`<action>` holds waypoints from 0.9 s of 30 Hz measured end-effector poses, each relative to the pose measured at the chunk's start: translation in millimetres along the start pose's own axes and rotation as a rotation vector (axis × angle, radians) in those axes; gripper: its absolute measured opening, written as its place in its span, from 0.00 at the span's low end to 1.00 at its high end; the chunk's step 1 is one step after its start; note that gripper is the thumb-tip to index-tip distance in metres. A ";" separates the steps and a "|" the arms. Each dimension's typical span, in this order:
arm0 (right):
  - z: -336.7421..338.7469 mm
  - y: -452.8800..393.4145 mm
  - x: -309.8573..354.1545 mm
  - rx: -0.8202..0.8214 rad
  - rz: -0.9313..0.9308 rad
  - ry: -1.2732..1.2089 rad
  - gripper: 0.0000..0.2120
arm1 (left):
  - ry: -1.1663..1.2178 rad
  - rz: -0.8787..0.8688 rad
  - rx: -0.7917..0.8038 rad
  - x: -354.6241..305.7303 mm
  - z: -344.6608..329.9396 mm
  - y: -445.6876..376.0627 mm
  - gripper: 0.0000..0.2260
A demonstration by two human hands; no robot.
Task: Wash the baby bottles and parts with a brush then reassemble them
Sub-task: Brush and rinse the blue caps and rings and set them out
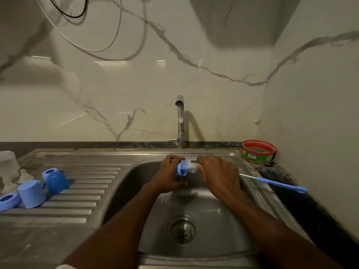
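Both hands work over the far side of the stainless steel sink basin (pixel 213 214), directly under the thin stream from the chrome pillar tap (pixel 180 121). The left hand (pixel 171 174) has its fingers curled round a small light-blue plastic bottle part (pixel 181 169), apparently a collar or short neck piece; its exact form cannot be told. The right hand (pixel 217 172) is closed over the handle end of a white-bristled bottle brush (pixel 191 166), whose head lies against or into the blue part. The brush's long axis runs left to right, level with the basin's far rim, so the part lies immediately left of the right hand, and any scrubbing stroke would run along that line. Judgement: washing is in progress and reassembly has not begun. On the ribbed steel drainboard (pixel 81 206) to the left rest a pale-blue plastic cap (pixel 32 194), a darker translucent blue dome cover (pixel 57 181), two pale-blue screw rings (pixel 8 200) and a clear silicone teat (pixel 24 175), all apart from one another's mating parts. A slim blue-handled nipple brush (pixel 279 184) lies on the right rim, near the right hand. A red-rimmed green tub (pixel 259 152) stands at the far right corner.
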State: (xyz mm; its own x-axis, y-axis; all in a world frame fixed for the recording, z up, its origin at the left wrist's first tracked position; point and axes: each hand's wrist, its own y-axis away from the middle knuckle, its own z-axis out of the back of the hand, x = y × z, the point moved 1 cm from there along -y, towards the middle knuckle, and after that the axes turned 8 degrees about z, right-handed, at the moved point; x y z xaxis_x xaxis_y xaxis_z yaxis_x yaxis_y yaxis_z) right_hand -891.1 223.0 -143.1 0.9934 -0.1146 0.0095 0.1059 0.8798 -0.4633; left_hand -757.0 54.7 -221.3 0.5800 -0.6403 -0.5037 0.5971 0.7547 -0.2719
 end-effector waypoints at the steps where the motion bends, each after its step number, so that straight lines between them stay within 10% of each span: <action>1: 1.6 -0.1 -4.1 -0.008 -0.044 0.013 0.11 | 0.026 -0.052 0.064 -3.4 -3.4 1.0 0.37; 7: 1.8 8.7 -21.2 -0.011 -0.142 -0.022 0.14 | -0.031 -0.110 -0.223 -13.7 9.5 -0.7 0.19; 11: -2.4 7.4 -5.7 0.028 -0.024 -0.038 0.17 | -0.104 -0.033 -0.266 -8.2 12.3 0.5 0.32; 16: 2.8 2.1 -8.7 -0.005 -0.137 0.011 0.13 | 0.065 -0.129 0.128 -13.7 -1.3 5.5 0.40; 21: -5.7 6.9 -25.2 0.020 -0.232 -0.066 0.16 | 0.001 -0.168 -0.203 -26.0 12.1 1.6 0.21; 27: -8.2 5.4 -10.7 0.142 -0.037 -0.172 0.19 | -0.103 -0.032 -0.287 -9.4 11.2 4.7 0.37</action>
State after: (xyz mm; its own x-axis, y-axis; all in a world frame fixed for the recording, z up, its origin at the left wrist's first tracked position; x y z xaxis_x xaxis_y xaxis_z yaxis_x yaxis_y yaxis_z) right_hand -901.5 225.2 -153.1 0.9804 -0.0780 0.1810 0.1354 0.9339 -0.3309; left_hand -753.4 62.7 -208.7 0.6254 -0.6644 -0.4091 0.4438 0.7341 -0.5139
